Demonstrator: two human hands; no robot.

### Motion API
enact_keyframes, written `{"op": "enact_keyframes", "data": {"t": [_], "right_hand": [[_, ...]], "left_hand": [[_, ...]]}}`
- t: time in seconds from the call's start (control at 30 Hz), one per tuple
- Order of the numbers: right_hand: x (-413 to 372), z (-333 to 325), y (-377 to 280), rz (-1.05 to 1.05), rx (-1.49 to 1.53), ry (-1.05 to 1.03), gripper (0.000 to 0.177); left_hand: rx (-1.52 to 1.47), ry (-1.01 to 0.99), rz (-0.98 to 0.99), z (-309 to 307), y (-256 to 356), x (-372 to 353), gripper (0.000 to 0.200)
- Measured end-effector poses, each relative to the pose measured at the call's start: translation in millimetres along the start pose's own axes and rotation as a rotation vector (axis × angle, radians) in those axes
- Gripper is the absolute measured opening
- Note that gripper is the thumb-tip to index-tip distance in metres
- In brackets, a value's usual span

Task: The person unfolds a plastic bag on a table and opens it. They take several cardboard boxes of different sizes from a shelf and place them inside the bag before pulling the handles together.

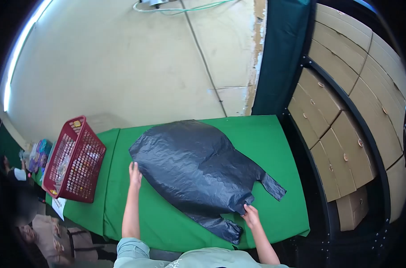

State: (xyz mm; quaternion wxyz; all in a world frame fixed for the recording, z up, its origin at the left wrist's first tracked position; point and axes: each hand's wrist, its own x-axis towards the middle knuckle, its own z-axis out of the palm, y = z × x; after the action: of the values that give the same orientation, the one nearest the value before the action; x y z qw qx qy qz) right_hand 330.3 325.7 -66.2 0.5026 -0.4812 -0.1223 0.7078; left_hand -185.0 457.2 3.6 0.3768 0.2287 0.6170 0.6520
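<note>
A large black plastic carrier bag (180, 156) lies puffed up on the green-covered table (274, 138). Its two handles point toward the right and the near edge. At the bag's left edge is my left hand (135, 174), fingers stretched out with their tips touching the plastic. My right hand (251, 215) pinches the bag's rim between the two handles. The inside of the bag is hidden.
A red perforated plastic basket (84, 161) with items inside stands at the table's left, a printed sheet (58, 207) beside it. Shelves of cardboard boxes (337, 147) rise on the right. Another person (55, 236) is at the lower left.
</note>
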Motion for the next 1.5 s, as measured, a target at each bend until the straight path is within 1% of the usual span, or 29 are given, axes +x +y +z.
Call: {"op": "enact_keyframes", "data": {"t": [0.03, 0.07, 0.1, 0.13, 0.2, 0.23, 0.3, 0.37, 0.47, 0.53, 0.57, 0.6, 0.63, 0.67, 0.7, 0.73, 0.77, 0.8, 0.9, 0.97, 1.0, 1.03, 1.07, 1.13, 1.2, 1.27, 1.3, 1.33, 1.5], "right_hand": [[7.7, 9.9, 15.3, 0.019, -0.004, 0.033, 0.007], [14.2, 20.3, 29.0, 0.035, -0.009, 0.067, 0.007], [20.0, 28.9, 39.2, 0.05, -0.015, 0.101, 0.007], [25.0, 35.2, 47.1, 0.057, -0.049, 0.078, 0.007], [27.8, 47.6, 65.6, 0.077, -0.113, 0.035, 0.008], [19.7, 62.4, 70.9, 0.002, -0.05, 0.009, 0.01], [-10.6, 97.6, 65.7, 0.026, -0.087, -0.07, 0.012], [-30.5, 122.0, 66.8, 0.02, -0.115, -0.102, 0.016], [-51.7, 150.5, 72.9, -0.11, -0.174, -0.072, 0.017], [-60.5, 155.5, 74.9, -0.162, -0.163, -0.072, 0.014], [-66.5, 158.0, 74.0, -0.199, -0.147, -0.075, 0.014], [-73.0, 163.3, 69.7, -0.237, -0.131, -0.081, 0.015], [-92.1, 183.5, 59.7, -0.275, -0.113, -0.069, 0.013], [-93.2, 178.9, 66.7, -0.277, -0.152, -0.036, 0.013], [-88.5, 172.5, 75.9, -0.28, -0.189, -0.006, 0.014], [-86.8, 169.2, 82.5, -0.282, -0.225, 0.022, 0.014], [-87.5, 164.5, 87.9, -0.326, -0.459, 0.07, 0.016], [-90.1, 163.7, 95.9, -0.302, -0.473, 0.06, 0.017], [-96.3, 159.1, 123.5, -0.178, -0.577, -0.028, 0.02], [-98.0, 157.2, 144.0, -0.163, -0.513, -0.072, 0.02], [-101.2, 158.6, 151.6, -0.155, -0.479, -0.093, 0.02], [-108.9, 164.0, 152.7, -0.093, -0.295, -0.1, 0.022], [-101.5, 151.8, 160.5, -0.06, -0.236, -0.125, 0.022], [-103.7, 148.9, 161.5, -0.026, -0.248, -0.102, 0.021], [-114.6, 164.4, 160.5, -0.012, -0.2, -0.134, 0.018], [-120.6, 174.4, 162.1, -0.015, -0.203, -0.142, 0.016], [-119.1, 174.4, 165.6, -0.031, -0.227, -0.137, 0.016], [-122.4, 182.6, 162.6, -0.049, -0.252, -0.129, 0.016], [-118.6, 177.9, 161.2, -0.214, -0.331, 0.021, 0.021]], "left_hand": [[0.148, 0.075, -0.045, -16.0, -13.3, -0.9, 0.071], [0.53, 0.147, 0.108, -31.7, -37.4, -5.7, 0.08], [0.778, 0.187, 0.275, -40.0, -58.4, -18.5, 0.078], [0.912, 0.147, 0.446, -42.8, -69.8, -44.6, 0.071], [0.748, -0.095, 0.677, -26.7, -70.4, -101.4, 0.046], [0.712, -0.232, 0.692, -12.6, -59.3, -138.0, 0.041], [0.678, -0.473, 0.655, 10.0, -52.2, -200.2, 0.045], [0.739, -0.678, 0.72, 30.9, -31.2, -244.2, 0.063], [0.82, -0.648, 0.834, 53.6, 7.0, -273.4, 0.07], [0.733, -0.684, 0.758, 52.9, -13.0, -261.8, 0.052], [0.747, -0.71, 0.721, 48.8, -23.8, -253.0, 0.03], [0.728, -0.704, 0.801, 43.1, -18.0, -249.4, 0.015], [0.716, -0.73, 0.797, 36.4, -19.3, -247.0, 0.014], [0.705, -0.754, 0.795, 28.9, -22.7, -243.7, 0.013], [0.675, -0.81, 0.725, 20.3, -27.6, -238.6, 0.01], [0.68, -0.784, 0.649, 11.6, -18.8, -237.1, 0.008], [0.688, -0.835, 0.75, 2.2, -18.4, -225.6, 0.01], [0.697, -0.884, 0.852, -7.5, -19.7, -214.4, 0.012], [0.712, -0.995, 0.827, -34.9, -16.2, -201.5, 0.019], [0.709, -1.087, 0.79, -53.3, -9.9, -193.2, 0.019], [0.744, -1.038, 0.795, -62.5, -7.1, -189.7, 0.018], [0.776, -0.988, 0.803, -71.5, -4.8, -185.0, 0.018], [0.805, -0.935, 0.814, -79.4, -1.8, -178.3, 0.017], [0.898, -0.782, 0.904, -90.6, 8.1, -163.5, 0.016], [0.826, -0.808, 0.862, -90.3, 13.9, -172.9, 0.021], [0.712, -0.875, 0.998, -79.3, 20.5, -207.1, 0.035], [0.748, -0.979, 1.021, -77.3, 16.2, -221.2, 0.047], [0.8, -1.037, 1.022, -74.0, 9.1, -235.3, 0.04], [0.8, -1.008, 0.963, -65.9, -28.4, -253.1, 0.016]]}}
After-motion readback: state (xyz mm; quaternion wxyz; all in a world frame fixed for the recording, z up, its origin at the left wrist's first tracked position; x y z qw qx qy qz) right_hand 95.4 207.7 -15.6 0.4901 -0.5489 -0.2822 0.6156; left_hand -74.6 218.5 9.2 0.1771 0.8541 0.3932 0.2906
